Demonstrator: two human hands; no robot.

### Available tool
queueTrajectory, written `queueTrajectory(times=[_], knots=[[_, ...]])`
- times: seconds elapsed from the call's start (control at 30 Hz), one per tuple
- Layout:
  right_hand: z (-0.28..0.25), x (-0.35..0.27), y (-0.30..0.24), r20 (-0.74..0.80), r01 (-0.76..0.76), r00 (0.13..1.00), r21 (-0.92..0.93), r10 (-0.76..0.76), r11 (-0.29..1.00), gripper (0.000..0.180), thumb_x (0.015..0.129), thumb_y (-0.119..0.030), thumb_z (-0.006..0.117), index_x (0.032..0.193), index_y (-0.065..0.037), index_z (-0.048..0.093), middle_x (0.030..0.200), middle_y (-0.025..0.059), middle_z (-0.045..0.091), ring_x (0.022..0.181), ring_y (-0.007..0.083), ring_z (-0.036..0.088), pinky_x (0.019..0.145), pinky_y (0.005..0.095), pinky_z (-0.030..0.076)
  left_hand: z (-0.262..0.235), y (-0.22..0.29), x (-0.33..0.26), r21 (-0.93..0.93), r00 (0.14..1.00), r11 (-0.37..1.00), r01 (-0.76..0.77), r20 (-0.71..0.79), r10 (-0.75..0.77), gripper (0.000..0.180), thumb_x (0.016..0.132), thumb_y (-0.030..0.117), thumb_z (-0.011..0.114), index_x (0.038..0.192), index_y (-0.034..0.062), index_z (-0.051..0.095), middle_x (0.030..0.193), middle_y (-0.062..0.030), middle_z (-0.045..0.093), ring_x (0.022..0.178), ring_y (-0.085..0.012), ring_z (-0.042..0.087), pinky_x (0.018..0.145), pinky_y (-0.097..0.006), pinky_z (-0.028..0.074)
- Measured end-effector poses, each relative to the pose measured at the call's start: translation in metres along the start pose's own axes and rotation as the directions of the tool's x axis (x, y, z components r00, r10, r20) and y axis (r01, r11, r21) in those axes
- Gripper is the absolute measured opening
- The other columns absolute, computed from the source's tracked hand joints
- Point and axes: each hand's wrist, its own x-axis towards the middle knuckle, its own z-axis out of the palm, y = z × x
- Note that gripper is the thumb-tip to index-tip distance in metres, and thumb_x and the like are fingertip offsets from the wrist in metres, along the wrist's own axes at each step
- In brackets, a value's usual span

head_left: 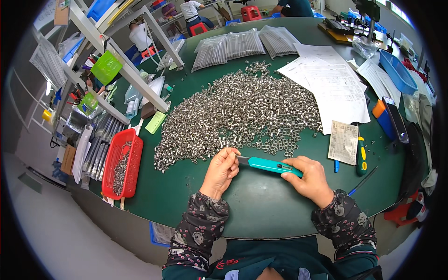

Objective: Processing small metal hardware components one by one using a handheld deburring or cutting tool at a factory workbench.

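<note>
Two bare hands work above a dark green tabletop (261,212). The right hand (309,179) has its fingers closed around the handle of a teal cutter (267,164), which is held nearly level in front of the metal rings (233,109). The left hand (220,170) is at the blade end, with thumb and forefinger bent close to the tip; whether they grip a small ring there, one cannot tell.

About writing, the cutter carries a small dark label on its side, too tiny for reading. White papers (338,88) at the right of the rings bear printed lines and tables, and a beige card (343,140) just below them is filled with dense print (neither of them is legible from here). Some red lettering (227,264) shows on the person's dark clothing.

The tabletop has a curved look and carries the rings in one wide, loose heap. Behind the heap lie clear bags (228,49) of thin grey rods; at its left stands a red basket (135,163) with more small metal pieces inside. A phone (395,120) and a yellow-and-green tool (361,157) rest at the right. Farther back in the room, several people sit, and red stools (251,13) are visible.
</note>
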Motion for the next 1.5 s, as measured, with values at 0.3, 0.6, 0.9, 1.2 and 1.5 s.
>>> queueTrajectory(times=[0.3,0.6,0.9,1.2,1.5], knots=[[-0.002,0.000,-0.003,-0.042,0.054,0.998,-0.060,-0.057,0.997,0.026,0.069,-0.022,0.066,0.091,-0.008,0.062,0.069,0.0086,0.054,0.061,0.0281,0.055,0.054,0.0363,0.043,-0.004,-0.001,0.000,0.026,0.999,1.000,-0.009,0.032,0.008,0.013,0.088,0.016,0.049,0.088,0.0027,0.053,0.066,0.0016,0.046,0.051,-0.0021,0.036,0.040,-0.014,0.027],[-0.002,0.000,-0.004,-0.071,0.106,0.991,-0.121,-0.115,0.987,0.026,0.068,-0.020,0.066,0.090,-0.007,0.061,0.070,0.0087,0.054,0.061,0.0276,0.055,0.054,0.0359,0.043,-0.003,0.001,0.000,0.137,1.000,0.991,0.006,-0.016,-0.004,0.014,0.088,0.017,0.049,0.085,0.0041,0.053,0.065,0.0023,0.045,0.050,-0.0012,0.034,0.040,-0.014,0.026],[-0.003,0.000,-0.004,-0.072,0.137,0.986,-0.140,-0.148,0.981,0.025,0.068,-0.020,0.066,0.090,-0.008,0.061,0.068,0.0081,0.052,0.060,0.0271,0.053,0.053,0.0362,0.042,-0.003,0.002,-0.001,0.203,0.998,0.979,0.034,-0.057,-0.023,0.015,0.088,0.019,0.050,0.082,0.0059,0.053,0.062,0.0031,0.043,0.048,-0.0009,0.032,0.040,-0.014,0.023],[-0.003,0.001,-0.002,-0.082,0.164,0.980,-0.162,-0.179,0.973,0.026,0.067,-0.020,0.067,0.090,-0.008,0.061,0.066,0.0077,0.050,0.060,0.0264,0.052,0.052,0.0364,0.041,-0.007,0.006,-0.001,0.213,0.996,0.973,0.089,-0.019,-0.087,0.018,0.089,0.021,0.048,0.080,0.0062,0.053,0.064,0.0026,0.046,0.047,-0.0006,0.032,0.039,-0.015,0.022],[-0.008,0.008,-0.003,-0.136,0.351,0.906,-0.291,-0.401,0.890,0.031,0.062,-0.014,0.069,0.091,-0.006,0.060,0.064,0.0071,0.047,0.058,0.0243,0.050,0.050,0.0354,0.040,-0.008,0.012,-0.004,0.082,0.982,0.981,0.177,0.056,-0.182,0.019,0.090,0.020,0.047,0.079,0.0050,0.052,0.066,0.0017,0.047,0.048,-0.0014,0.033,0.039,-0.014,0.024]])
